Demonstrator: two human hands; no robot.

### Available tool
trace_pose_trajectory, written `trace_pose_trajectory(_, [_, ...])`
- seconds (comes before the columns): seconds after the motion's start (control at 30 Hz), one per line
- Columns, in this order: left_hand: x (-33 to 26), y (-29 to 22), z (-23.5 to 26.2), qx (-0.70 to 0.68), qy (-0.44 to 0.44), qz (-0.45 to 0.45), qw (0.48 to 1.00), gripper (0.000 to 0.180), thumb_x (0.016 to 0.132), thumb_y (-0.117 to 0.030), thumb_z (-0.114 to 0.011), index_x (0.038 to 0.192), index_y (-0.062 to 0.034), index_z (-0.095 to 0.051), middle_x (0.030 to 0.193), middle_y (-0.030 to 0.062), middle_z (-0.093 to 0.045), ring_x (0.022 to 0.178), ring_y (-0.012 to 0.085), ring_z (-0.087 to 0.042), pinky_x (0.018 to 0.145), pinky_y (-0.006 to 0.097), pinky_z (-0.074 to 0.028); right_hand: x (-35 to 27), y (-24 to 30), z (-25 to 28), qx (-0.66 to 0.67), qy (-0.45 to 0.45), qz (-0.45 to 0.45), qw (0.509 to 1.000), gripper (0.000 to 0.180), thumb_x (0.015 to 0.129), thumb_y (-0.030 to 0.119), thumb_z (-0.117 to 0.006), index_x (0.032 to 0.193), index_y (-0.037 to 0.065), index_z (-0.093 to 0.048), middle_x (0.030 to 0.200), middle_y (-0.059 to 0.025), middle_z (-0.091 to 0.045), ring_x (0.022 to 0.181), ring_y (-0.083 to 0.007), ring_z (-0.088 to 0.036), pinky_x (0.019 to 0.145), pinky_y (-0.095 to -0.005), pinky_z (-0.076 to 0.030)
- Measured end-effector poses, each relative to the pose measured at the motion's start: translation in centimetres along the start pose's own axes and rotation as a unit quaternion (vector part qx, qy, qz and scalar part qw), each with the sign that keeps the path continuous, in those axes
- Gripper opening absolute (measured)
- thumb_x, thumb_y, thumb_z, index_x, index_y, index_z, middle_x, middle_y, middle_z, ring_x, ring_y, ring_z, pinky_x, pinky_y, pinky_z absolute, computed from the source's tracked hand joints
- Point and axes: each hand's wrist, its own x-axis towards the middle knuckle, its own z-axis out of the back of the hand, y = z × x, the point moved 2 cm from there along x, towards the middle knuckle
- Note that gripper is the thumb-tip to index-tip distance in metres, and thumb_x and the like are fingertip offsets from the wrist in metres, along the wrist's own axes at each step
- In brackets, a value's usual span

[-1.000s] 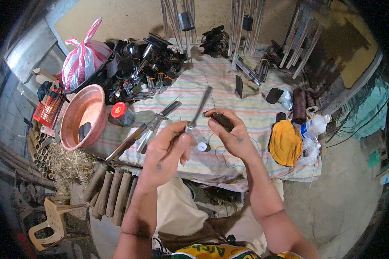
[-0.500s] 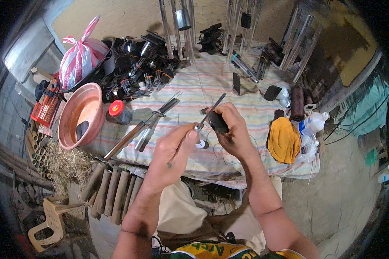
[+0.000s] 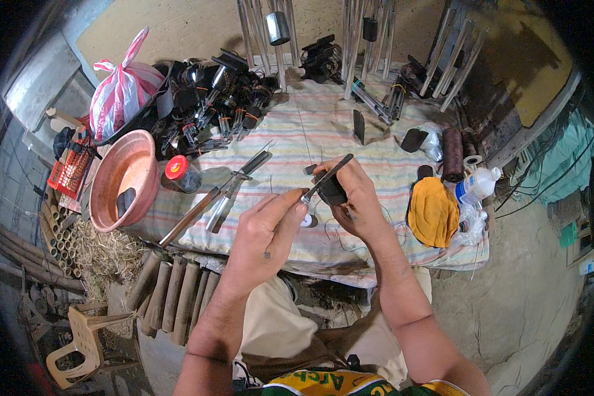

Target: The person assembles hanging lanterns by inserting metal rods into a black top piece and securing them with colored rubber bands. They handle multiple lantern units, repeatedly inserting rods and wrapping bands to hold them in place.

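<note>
My left hand (image 3: 267,231) is closed around a slim tool with a dark, flat metal shank (image 3: 340,167), perhaps a file or small blade; its grip is hidden in my palm. The shank slants up and right, passing across a black rounded piece (image 3: 331,191). That piece is pinched in my right hand (image 3: 358,201), its fingers wrapped round the far side. Whether shank and piece touch, I cannot tell. Just below my fingertips, a small white round thing (image 3: 307,220) lies on the striped cloth (image 3: 277,188). Thin cord loops beside my right wrist.
To the left are a long-handled tool (image 3: 190,216), a red-lidded jar (image 3: 183,174) and a pinkish basin (image 3: 153,173). Chimes with metal tubes (image 3: 350,53) hang at the back, near heaped dark chime parts (image 3: 224,99). A yellow cloth (image 3: 433,212) and plastic bottle (image 3: 478,185) sit right.
The tool's shank has tipped further right and lower over the black piece. Both hands stay in nearly the same place, still holding their things.
</note>
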Motion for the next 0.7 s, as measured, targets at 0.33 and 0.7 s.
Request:
trace_pose_trajectory(0.33, [-0.04,-0.10,0.01,0.033,0.014,-0.024,0.999,0.022,0.091,0.000,-0.061,0.111,0.0071,-0.062,0.080,0.0161,-0.061,0.069,0.0262,-0.061,0.062,0.033,-0.048,0.01,-0.29,-0.29,-0.005,-0.004,-0.005,1.000,0.042,0.069,-0.013,-0.064,0.107,0.005,-0.060,0.098,-0.0115,-0.062,0.092,-0.0296,-0.062,0.079,-0.0351,-0.049])
trace_pose_trajectory(0.7, [-0.36,-0.56,-0.09,0.082,-0.009,-0.060,0.995,0.024,0.090,-0.002,-0.062,0.113,0.0055,-0.064,0.085,0.0144,-0.063,0.069,0.0227,-0.061,0.060,0.031,-0.047,-0.07,-0.62,-0.36,0.017,0.000,0.018,1.000,0.050,0.063,-0.015,-0.061,0.109,0.005,-0.058,0.101,-0.0132,-0.059,0.095,-0.0331,-0.059,0.081,-0.0365,-0.048])
